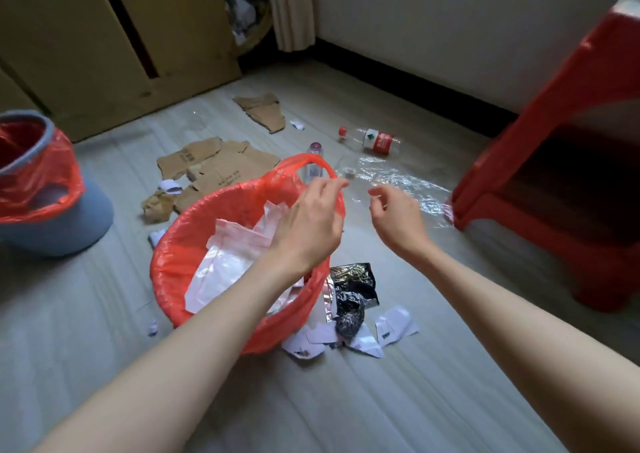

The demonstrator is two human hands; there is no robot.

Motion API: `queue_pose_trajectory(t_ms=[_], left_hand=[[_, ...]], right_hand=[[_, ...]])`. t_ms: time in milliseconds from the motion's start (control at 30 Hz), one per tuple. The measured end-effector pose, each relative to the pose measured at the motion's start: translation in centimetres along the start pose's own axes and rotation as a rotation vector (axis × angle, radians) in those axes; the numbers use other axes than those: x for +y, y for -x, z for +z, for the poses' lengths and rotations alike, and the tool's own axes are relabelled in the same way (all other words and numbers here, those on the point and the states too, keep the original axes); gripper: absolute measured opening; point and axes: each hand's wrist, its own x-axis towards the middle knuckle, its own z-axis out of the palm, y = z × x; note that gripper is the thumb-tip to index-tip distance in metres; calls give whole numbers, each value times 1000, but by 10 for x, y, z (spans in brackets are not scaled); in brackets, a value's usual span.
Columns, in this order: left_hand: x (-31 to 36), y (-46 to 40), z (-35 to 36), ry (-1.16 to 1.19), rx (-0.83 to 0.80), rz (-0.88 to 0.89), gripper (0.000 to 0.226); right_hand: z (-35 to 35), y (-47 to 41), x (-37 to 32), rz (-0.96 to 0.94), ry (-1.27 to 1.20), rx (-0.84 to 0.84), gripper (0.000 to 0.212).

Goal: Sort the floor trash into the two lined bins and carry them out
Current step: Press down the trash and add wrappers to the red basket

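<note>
Sorting in progress. The near bin (pixel 239 255), lined with a red bag (pixel 173 245) and holding white paper and plastic, stands on the floor (pixel 381 400). The left hand (pixel 308 224) hovers over its far rim, fingers loosely curled and grasping nothing visible; the right hand (pixel 394 217), likewise loosely curled and empty, hangs beside it above a clear plastic sheet (pixel 398 182). The sheet is probably light, limp and slippery, best pinched at an edge. A second lined bin (pixel 41 182) stands well apart to the left.

Grey plank floor (pixel 346 400), white wall (pixel 450 20), red stool (pixel 554 141), possibly wardrobe (pixel 86 37).
</note>
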Motion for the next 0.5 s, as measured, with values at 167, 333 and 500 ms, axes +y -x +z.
queue_pose_trajectory(t_ms=[167, 333, 500], left_hand=[[21, 10, 64, -57, -189, 104, 53], [5, 41, 129, -31, -506, -50, 51], [-54, 79, 180, -126, -684, -318, 69]], right_hand=[[7, 9, 71, 173, 145, -175, 35], [34, 34, 130, 284, 327, -455, 36], [70, 69, 166, 248, 395, -731, 60]])
